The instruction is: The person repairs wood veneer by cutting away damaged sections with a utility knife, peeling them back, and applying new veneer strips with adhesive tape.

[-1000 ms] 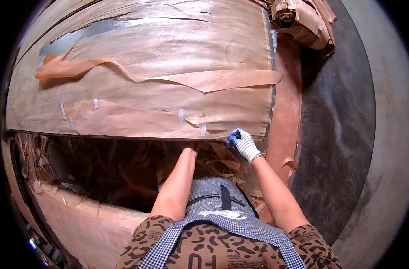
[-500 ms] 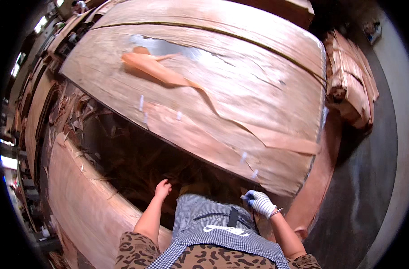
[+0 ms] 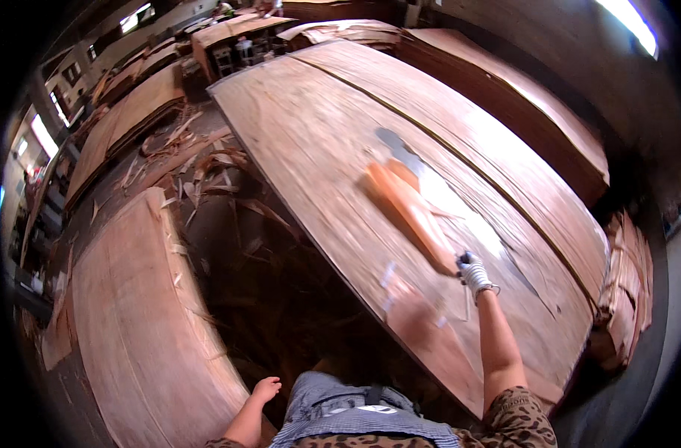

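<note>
A wide sheet of pale wood veneer (image 3: 318, 164) lies on the worktable, with a dark seam running along it and white tape pieces near its near edge. On it rests a loose, curled orange veneer strip (image 3: 411, 213), blurred by motion. My right hand (image 3: 475, 274), in a striped glove with dark fingertips, reaches over the sheet and is closed on the near end of that strip. Beside the strip, a ragged gap (image 3: 467, 205) in the sheet shows a shiny grey surface. My left hand (image 3: 266, 390), bare, hangs low by my apron, its fingers loosely curled with nothing in them.
At left stands a stack of veneer (image 3: 146, 321) with a frayed edge. Veneer scraps (image 3: 213, 168) litter the dark floor between it and the table. More stacks (image 3: 504, 97) stand behind, and a folded veneer bundle (image 3: 624, 291) sits at right. People are far back.
My right hand has moved from beside my apron up onto the sheet and taken hold of the orange strip. The view has turned left; my left hand stays low near my apron.
</note>
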Demonstrator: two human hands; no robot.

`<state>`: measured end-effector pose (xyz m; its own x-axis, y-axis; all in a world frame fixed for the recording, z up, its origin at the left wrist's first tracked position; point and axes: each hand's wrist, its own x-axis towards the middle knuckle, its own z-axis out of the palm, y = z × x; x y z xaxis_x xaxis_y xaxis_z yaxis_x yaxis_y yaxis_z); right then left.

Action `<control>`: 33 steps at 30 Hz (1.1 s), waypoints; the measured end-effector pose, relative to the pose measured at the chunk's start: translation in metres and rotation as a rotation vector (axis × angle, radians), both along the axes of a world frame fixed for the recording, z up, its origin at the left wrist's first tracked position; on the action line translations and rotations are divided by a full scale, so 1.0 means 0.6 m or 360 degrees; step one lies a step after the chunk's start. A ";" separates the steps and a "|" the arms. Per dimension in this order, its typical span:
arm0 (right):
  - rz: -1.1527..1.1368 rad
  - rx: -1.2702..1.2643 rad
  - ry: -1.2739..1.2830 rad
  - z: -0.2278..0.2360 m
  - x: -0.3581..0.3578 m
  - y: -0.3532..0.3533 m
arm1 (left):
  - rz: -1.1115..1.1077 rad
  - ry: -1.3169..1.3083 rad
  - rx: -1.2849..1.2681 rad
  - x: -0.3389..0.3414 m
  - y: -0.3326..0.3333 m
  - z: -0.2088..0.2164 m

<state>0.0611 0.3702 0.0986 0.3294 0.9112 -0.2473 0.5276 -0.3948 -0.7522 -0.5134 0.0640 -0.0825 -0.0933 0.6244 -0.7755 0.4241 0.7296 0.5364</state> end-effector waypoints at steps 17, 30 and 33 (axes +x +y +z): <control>-0.0038 0.1306 -0.0812 0.141 -0.306 0.248 | 0.0189 -0.0055 0.0441 -0.335 0.415 0.121; 0.0495 0.1330 -0.0715 0.314 -0.661 0.747 | 0.0502 0.0219 -0.0014 -0.620 0.509 0.093; 0.0616 0.1429 -0.0605 0.355 -0.746 0.823 | 0.0560 0.0207 -0.0220 -0.702 0.536 0.080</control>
